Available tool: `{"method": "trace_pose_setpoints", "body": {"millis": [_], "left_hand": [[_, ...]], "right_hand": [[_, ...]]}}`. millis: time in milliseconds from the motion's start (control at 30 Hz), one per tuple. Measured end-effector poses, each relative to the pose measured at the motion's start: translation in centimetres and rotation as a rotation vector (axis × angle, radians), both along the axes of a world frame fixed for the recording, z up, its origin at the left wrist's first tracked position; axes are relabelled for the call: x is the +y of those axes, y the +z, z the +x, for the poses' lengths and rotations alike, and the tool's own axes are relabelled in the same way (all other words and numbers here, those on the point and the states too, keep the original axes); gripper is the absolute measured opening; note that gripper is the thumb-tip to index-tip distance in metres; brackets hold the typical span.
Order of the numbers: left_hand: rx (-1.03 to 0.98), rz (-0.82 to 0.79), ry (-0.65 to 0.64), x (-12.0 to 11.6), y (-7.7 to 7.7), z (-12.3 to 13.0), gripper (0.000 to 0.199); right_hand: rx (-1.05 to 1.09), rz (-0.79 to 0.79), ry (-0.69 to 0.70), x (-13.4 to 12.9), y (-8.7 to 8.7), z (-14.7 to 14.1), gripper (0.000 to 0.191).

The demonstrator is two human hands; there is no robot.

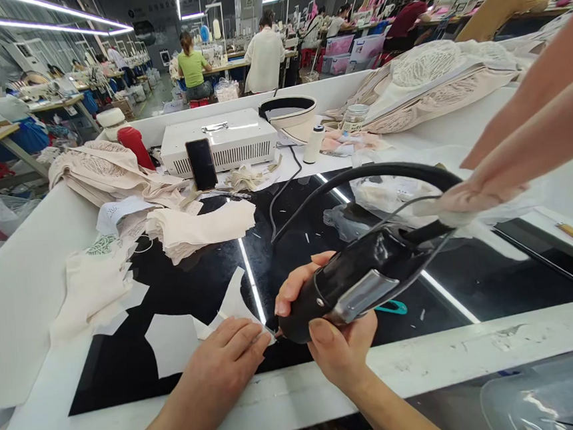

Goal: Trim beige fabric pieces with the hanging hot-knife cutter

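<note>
My right hand (346, 350) is wrapped around a black corded handheld gun (352, 279) with a silver lever on its side. Its narrow tip points left and down, close to the fingertips of my left hand (228, 354). That hand presses and grips a small white fabric piece (236, 293) on the black glass tabletop (198, 293); part of the piece is hidden under the fingers. Just left lies another cut white piece (170, 342). Long beige strips (526, 147), perhaps cloth, reach from the upper right to the gun's rear; what they are I cannot tell.
A stack of cream fabric pieces (200, 226) lies beyond. Behind it stand a phone (202, 165), a white vented box (219, 137) and a cream round container (298, 117). A black cable (285, 195) crosses the glass. Teal snips (393, 308) lie behind the gun. Several people sit at sewing tables.
</note>
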State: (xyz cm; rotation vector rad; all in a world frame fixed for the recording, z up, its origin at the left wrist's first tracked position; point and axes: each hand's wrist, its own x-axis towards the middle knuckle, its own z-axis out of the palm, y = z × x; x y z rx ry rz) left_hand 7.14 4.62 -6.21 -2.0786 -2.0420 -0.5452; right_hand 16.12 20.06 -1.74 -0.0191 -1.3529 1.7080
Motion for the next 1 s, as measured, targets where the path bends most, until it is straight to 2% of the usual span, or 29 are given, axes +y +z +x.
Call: {"method": "trace_pose_setpoints", "body": {"millis": [200,467,833,1000], "left_hand": [[-0.011,-0.058,0.013,-0.3,-0.1,0.1,0.030],[-0.069,-0.054,0.044,-0.5,-0.4,0.0,0.034],[-0.056,-0.036,0.087,-0.5,-0.9,-0.1,0.038],[-0.070,-0.028,0.084,-0.6,-0.9,-0.1,0.036]], "right_hand": [[0.032,-0.034,0.021,0.1,0.1,-0.3,0.045],[0.060,-0.076,0.030,0.4,0.2,-1.5,0.045],[0.050,-0.055,0.064,0.2,-0.3,-1.8,0.033],[0.091,-0.062,0.046,0.4,-0.2,-2.6,0.038]]}}
